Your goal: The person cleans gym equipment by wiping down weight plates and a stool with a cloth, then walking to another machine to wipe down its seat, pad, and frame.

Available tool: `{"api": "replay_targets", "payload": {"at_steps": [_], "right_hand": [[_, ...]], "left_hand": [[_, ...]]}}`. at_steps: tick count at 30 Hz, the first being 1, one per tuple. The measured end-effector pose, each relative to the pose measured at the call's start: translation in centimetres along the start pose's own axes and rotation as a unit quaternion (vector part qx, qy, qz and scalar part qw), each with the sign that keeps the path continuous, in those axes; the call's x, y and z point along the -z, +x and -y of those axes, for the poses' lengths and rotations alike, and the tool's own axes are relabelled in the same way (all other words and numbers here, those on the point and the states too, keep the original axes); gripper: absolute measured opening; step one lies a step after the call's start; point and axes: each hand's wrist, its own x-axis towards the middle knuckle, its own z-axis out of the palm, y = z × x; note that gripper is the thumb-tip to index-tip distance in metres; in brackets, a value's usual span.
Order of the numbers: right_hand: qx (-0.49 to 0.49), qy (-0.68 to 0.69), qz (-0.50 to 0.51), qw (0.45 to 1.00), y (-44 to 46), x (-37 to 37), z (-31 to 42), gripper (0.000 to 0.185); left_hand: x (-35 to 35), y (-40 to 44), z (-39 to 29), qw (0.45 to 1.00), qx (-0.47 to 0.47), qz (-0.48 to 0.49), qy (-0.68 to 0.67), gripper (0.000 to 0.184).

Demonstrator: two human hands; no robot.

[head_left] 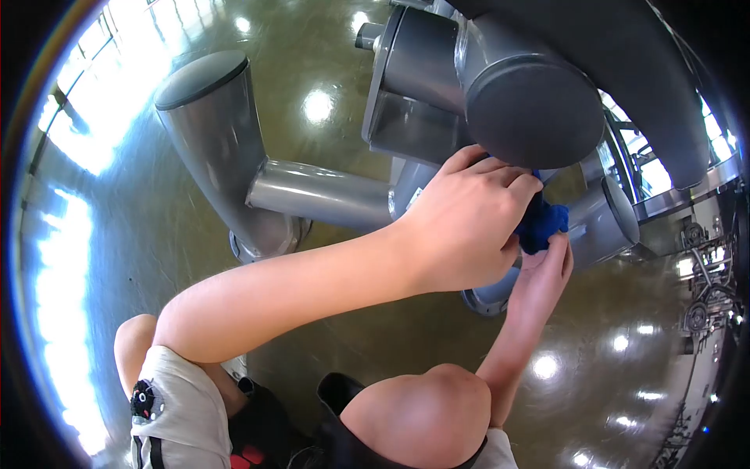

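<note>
A bunched blue cloth (544, 225) is between my two hands, just below the round dark end cap (535, 113) of a grey gym machine. My left hand (473, 219) reaches across from the left, its fingers curled over the upper, darker part of the cloth. Its knuckles are close under the cap, and the fingertips are partly hidden. Lower and to the right, my right hand (547, 262) grips the bottom of the cloth between thumb and fingers. What the cloth covers cannot be made out.
A thick grey post (215, 133) joins a horizontal tube (324, 191) at the left. A black pad (641, 70) overhangs the upper right. Another capped grey tube (601, 223) stands right of my hands. The shiny floor (312, 125) reflects lights; more gym equipment (699, 273) lies far right.
</note>
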Motion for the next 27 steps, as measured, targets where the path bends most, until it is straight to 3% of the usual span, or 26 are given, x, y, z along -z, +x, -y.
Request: {"api": "replay_targets", "payload": {"at_steps": [2,4,7,9,13,15,19,21,24,26,27], "right_hand": [[-0.034,0.043,-0.024,0.998,-0.2,0.2,-0.2,0.024],[0.011,0.014,0.063,0.998,-0.1,0.2,0.3,0.028],[0.053,-0.010,0.058,0.997,-0.3,-0.5,0.9,0.026],[0.083,-0.009,0.045,0.996,-0.4,-0.7,0.9,0.026],[0.146,0.004,0.024,0.989,-0.3,-0.8,1.7,0.023],[0.153,0.017,0.035,0.987,0.1,-0.4,1.7,0.025],[0.181,-0.019,0.054,0.982,0.0,0.0,2.0,0.034],[0.201,-0.009,0.061,0.978,-0.5,-0.5,2.4,0.039],[0.219,0.000,0.096,0.971,-1.0,-1.0,3.0,0.060],[0.258,0.013,0.164,0.952,-0.7,-1.4,3.1,0.064],[0.275,-0.011,0.191,0.942,-0.6,-1.7,3.4,0.067]], "left_hand": [[0.1,-0.4,-0.5,0.998,0.013,-0.030,0.061,0.053],[-0.1,-0.6,-0.5,0.990,0.027,-0.060,0.123,0.057],[-0.3,0.5,0.2,0.970,0.009,-0.062,0.235,0.051],[-0.6,1.8,-0.2,0.969,0.094,0.117,0.198,0.050],[-2.3,3.1,-0.9,0.957,0.112,0.141,0.228,0.047],[-2.6,3.4,-1.3,0.987,0.120,0.023,0.106,0.030],[-2.2,3.1,-2.3,0.982,0.182,0.047,0.003,0.033],[-2.7,1.7,-2.2,0.991,0.115,-0.062,0.038,0.043],[-1.7,0.5,-1.9,0.992,0.081,-0.079,-0.056,0.051],[-0.2,-0.4,-1.8,0.991,0.073,-0.047,-0.103,0.049],[0.9,-0.8,-2.2,0.977,0.123,-0.017,-0.174,0.047]]}}
